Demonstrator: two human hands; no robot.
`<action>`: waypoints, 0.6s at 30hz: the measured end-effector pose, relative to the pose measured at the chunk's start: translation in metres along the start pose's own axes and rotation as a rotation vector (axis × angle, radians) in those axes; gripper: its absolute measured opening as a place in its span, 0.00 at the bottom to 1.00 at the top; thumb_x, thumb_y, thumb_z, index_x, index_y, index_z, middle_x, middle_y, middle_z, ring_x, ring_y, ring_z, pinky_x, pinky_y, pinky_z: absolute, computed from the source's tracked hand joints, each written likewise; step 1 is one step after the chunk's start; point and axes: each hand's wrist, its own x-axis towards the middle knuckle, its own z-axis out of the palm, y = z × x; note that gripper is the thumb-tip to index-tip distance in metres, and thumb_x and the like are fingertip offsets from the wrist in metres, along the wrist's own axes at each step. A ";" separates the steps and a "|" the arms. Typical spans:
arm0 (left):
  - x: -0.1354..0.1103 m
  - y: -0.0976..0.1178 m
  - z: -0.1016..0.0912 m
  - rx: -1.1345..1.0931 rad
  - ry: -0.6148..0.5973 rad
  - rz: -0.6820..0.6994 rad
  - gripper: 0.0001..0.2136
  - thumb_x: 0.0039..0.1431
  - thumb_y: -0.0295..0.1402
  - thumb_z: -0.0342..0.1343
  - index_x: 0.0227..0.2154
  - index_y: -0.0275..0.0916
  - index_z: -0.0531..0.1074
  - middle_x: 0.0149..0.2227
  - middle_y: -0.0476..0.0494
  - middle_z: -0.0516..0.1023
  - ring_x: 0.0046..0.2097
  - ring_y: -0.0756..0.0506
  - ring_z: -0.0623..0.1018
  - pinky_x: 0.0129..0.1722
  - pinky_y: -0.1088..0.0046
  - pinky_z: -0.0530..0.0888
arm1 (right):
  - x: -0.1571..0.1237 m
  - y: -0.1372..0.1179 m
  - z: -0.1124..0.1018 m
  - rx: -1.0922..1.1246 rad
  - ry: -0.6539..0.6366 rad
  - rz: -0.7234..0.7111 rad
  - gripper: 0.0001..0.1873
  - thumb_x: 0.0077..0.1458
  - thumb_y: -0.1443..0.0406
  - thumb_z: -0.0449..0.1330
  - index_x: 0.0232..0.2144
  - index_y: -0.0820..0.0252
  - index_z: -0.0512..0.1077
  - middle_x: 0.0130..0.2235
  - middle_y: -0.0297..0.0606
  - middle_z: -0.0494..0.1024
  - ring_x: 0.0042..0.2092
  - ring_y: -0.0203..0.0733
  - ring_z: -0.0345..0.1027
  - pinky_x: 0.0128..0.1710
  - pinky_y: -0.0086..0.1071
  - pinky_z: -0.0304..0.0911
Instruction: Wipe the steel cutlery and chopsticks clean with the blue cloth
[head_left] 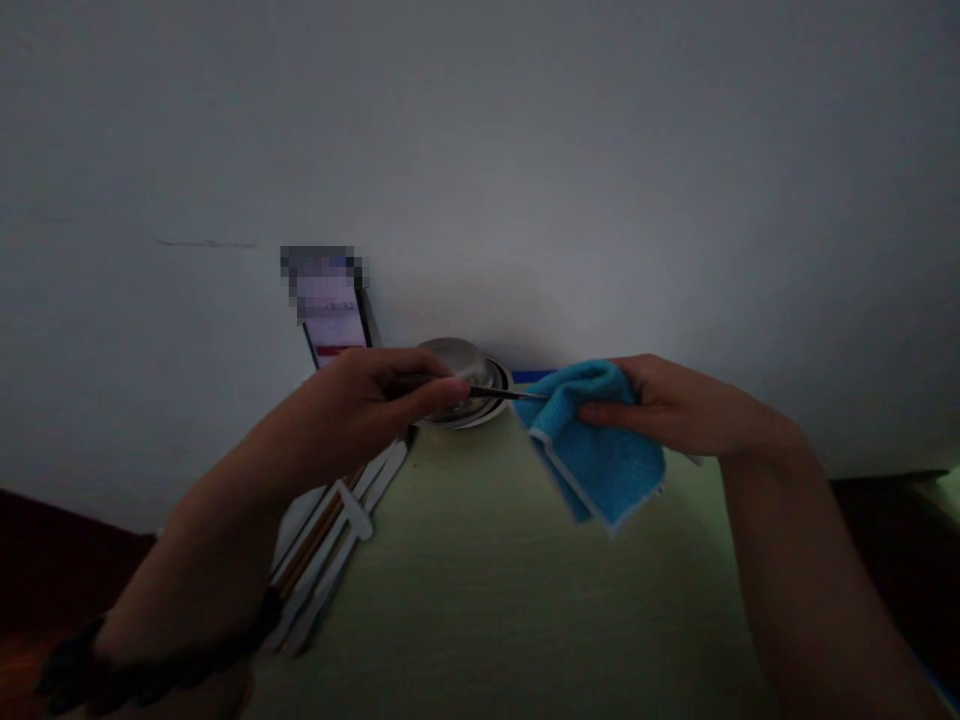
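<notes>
A thin utensil (489, 392) with a dark handle and a shiny metal shaft runs level from hand to hand. My left hand (390, 395) is closed round its handle, thumb along the side. In my right hand (667, 405) is a blue cloth (600, 450) with pale edging, pinched between thumb and fingers. The utensil's far end goes into the folds of this cloth, so its kind is hidden. Behind my left fingers stand stacked metal bowls (456, 355), partly covered by the hand.
A phone (334, 325) leans upright against the pale wall (525, 180). Below my left forearm lie chopsticks (315, 540) and several long pale utensils (330, 590) on the light green table (510, 600). A blue strip (534, 377) shows by the wall.
</notes>
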 end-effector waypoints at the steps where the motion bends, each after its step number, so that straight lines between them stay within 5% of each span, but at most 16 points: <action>1: 0.000 0.000 0.000 0.011 0.016 0.002 0.13 0.57 0.42 0.48 0.28 0.37 0.70 0.22 0.52 0.68 0.23 0.52 0.66 0.21 0.80 0.60 | 0.001 -0.002 0.001 -0.033 -0.007 -0.003 0.14 0.50 0.58 0.56 0.39 0.55 0.72 0.36 0.32 0.77 0.35 0.39 0.70 0.35 0.31 0.64; 11: -0.002 0.008 0.011 0.049 -0.066 0.114 0.11 0.61 0.37 0.42 0.26 0.38 0.62 0.22 0.54 0.63 0.25 0.52 0.65 0.25 0.78 0.60 | 0.002 -0.009 0.008 -0.157 -0.052 0.026 0.11 0.47 0.56 0.58 0.31 0.55 0.73 0.29 0.31 0.76 0.28 0.36 0.68 0.28 0.29 0.61; 18: 0.001 0.013 0.037 0.137 -0.180 0.145 0.14 0.63 0.39 0.38 0.30 0.39 0.64 0.26 0.50 0.67 0.28 0.49 0.68 0.28 0.73 0.62 | 0.013 -0.019 0.025 -0.304 -0.160 -0.137 0.09 0.53 0.61 0.54 0.30 0.57 0.73 0.28 0.31 0.75 0.27 0.33 0.65 0.29 0.28 0.58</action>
